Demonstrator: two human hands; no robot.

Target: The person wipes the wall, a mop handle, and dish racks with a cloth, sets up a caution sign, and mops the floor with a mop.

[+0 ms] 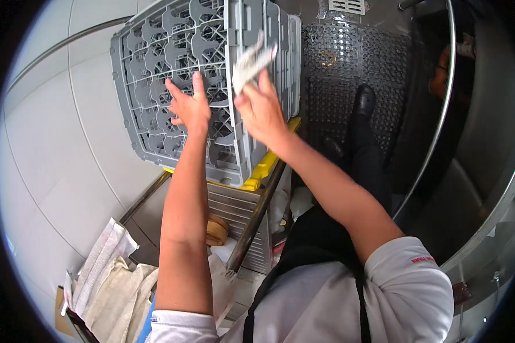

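Observation:
A grey compartmented dishwasher rack stands in front of me, its open grid facing up toward me. My left hand is over the grid with its fingers spread; whether the fingertips touch the dividers I cannot tell. In my right hand is a crumpled whitish cloth, blurred by motion, gripped between thumb and fingers. It hangs over the rack's right rim, and I cannot see whether it touches. More grey rack sides show just beyond that rim.
Beneath the racks lies a yellow base on a slatted metal shelf. Folded cloths are piled at lower left, and a round wooden item sits under the shelf. A perforated black mat covers the floor at right, near a metal rail.

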